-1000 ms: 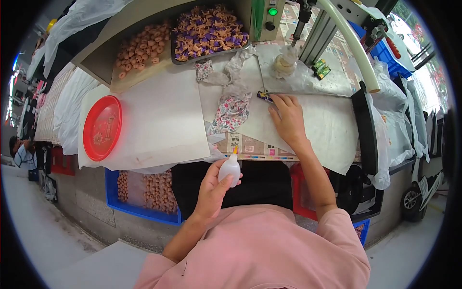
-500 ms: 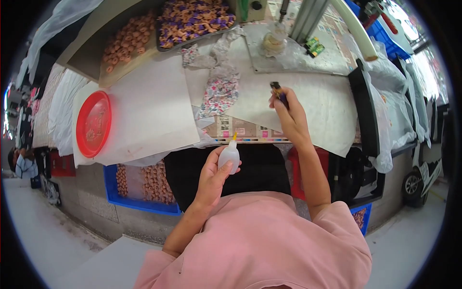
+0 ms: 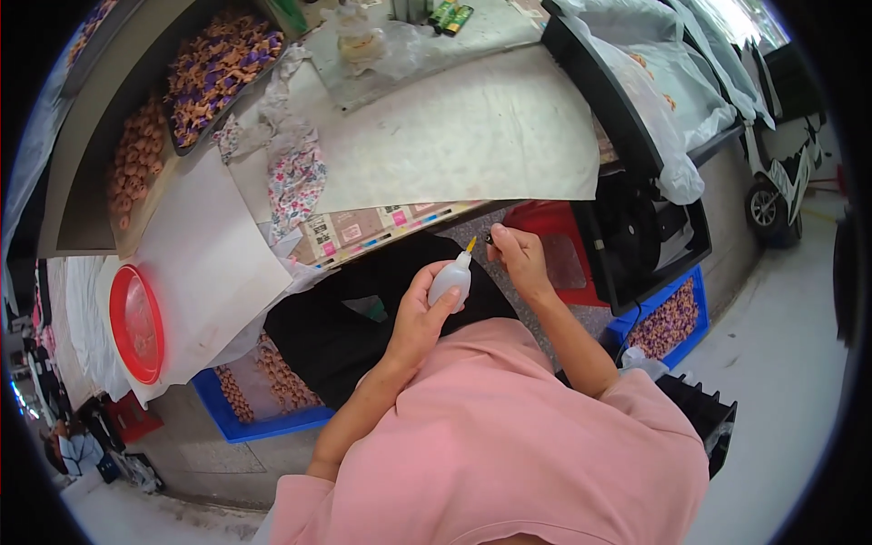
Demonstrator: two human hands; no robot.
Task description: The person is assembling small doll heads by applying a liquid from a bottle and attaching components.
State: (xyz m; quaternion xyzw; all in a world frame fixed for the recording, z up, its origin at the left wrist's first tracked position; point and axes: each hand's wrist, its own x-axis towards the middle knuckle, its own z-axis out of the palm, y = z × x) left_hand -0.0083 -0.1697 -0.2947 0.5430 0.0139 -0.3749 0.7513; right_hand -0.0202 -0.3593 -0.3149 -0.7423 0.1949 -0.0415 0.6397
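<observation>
In my left hand (image 3: 420, 320) is a whitish translucent squeeze bottle (image 3: 451, 280), fingers wrapped round its body. Its thin yellow nozzle (image 3: 471, 243) points up and slightly right. My right hand (image 3: 521, 261) is closed round a small dark lighter, mostly hidden by the fingers; only its black end (image 3: 490, 239) shows, a short gap to the right of the nozzle. Both hands are over my lap, in front of the table edge.
A red round tray (image 3: 136, 324) lies at the table's left. Behind it are a dark tray of small orange-and-purple pieces (image 3: 221, 71) and a heap of round orange pieces (image 3: 136, 163). Floral cloth (image 3: 297, 177) lies mid-table. Blue crates (image 3: 670, 320) and a red stool (image 3: 570, 263) stand below.
My right hand has come down from over the table to beside the bottle's nozzle, with the lighter. The bottle has shifted slightly and tilts right. The view has turned rightward.
</observation>
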